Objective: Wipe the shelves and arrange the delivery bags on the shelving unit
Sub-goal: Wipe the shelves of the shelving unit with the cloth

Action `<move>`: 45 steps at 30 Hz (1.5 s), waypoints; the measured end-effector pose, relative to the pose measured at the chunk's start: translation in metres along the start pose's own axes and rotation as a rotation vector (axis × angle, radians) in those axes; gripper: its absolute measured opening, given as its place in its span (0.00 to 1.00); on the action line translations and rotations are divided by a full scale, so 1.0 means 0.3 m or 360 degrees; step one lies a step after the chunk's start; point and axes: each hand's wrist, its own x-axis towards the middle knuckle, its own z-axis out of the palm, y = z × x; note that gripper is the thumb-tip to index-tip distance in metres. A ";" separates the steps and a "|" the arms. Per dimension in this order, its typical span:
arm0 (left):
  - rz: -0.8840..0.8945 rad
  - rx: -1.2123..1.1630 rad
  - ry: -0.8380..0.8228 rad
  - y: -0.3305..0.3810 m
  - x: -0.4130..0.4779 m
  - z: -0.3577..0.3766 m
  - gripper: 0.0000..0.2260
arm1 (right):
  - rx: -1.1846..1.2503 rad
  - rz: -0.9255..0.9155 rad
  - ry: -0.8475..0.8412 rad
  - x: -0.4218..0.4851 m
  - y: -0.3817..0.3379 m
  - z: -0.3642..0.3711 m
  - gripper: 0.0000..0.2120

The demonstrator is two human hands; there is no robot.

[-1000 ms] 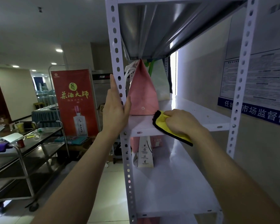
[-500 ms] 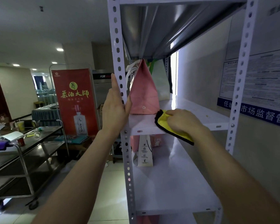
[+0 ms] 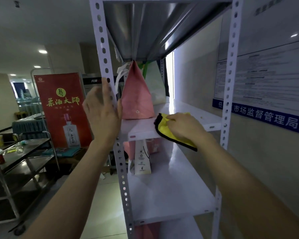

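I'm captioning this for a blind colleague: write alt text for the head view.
A right hand holds a yellow cloth on a white shelf beside a pink bag; the left hand, fingers straight, is by the post. A white bag stands on the shelf below.

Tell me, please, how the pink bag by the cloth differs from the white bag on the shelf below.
The pink bag is plain but for a small logo; the white bag carries printed symbols. The pink bag tapers to a peak; the white bag's top is hidden. Both stand upright.

Bag (image 3: 136,99) on shelf (image 3: 188,109), cloth (image 3: 169,131) just right of it
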 end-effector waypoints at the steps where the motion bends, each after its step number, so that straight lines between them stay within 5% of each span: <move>1: 0.0092 0.0077 0.0109 0.027 -0.007 -0.010 0.26 | -0.0046 0.0066 0.0010 -0.013 0.058 -0.035 0.24; 3: 0.0375 0.0014 0.0181 0.105 -0.023 -0.020 0.22 | -0.0111 0.0207 -0.0013 -0.025 0.140 -0.098 0.24; 6: 0.0584 -0.0235 -0.0177 0.202 -0.033 0.018 0.15 | -0.0224 0.0320 -0.0107 0.009 0.169 -0.126 0.27; 13: 0.0426 -0.0257 -0.0756 0.179 -0.042 0.184 0.12 | -0.0329 0.0409 -0.0223 0.197 0.199 -0.102 0.27; 21: 0.0394 -0.0279 -0.0826 0.163 -0.082 0.209 0.14 | -0.0359 0.0395 -0.0584 0.721 0.328 0.047 0.49; 25: 0.0359 -0.0267 -0.0841 0.168 -0.077 0.199 0.13 | -0.0379 0.0309 -0.0718 0.951 0.333 0.154 0.45; 32: 0.0310 -0.0252 -0.0875 0.172 -0.076 0.193 0.15 | -0.0386 0.0104 -0.0533 0.509 0.066 0.013 0.30; 37: 0.0302 -0.0266 -0.0929 0.173 -0.074 0.184 0.15 | -0.0312 -0.0082 -0.0434 0.259 0.113 -0.028 0.25; 45: 0.0304 -0.0325 -0.0874 0.171 -0.070 0.181 0.11 | -0.0378 0.0209 -0.0436 0.226 0.231 -0.141 0.25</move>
